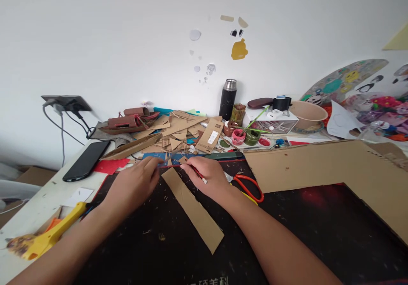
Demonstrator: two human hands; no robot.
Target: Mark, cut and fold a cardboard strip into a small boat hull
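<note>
My right hand [205, 174] is closed round a thin red-and-black pencil [200, 175] with a pale end. A small cardboard piece [182, 160] shows at its fingertips. My left hand [138, 178] is closed, fingers curled together, beside a blurred, thin greyish item; whether it grips that item I cannot make out. Between my forearms a long cardboard strip [193, 210] lies slanted on the dark mat [153, 242]. Scissors [247, 187] with red and yellow handles lie just right of my right wrist, partly hidden by it.
Cardboard scraps [181, 129] pile up behind my hands, beside a brown model boat [129, 121]. A black thermos [228, 100] and paint jars [238, 136] stand at the back. A large cardboard sheet [302, 163] covers the right. A phone [86, 161] and yellow glue gun [55, 229] lie left.
</note>
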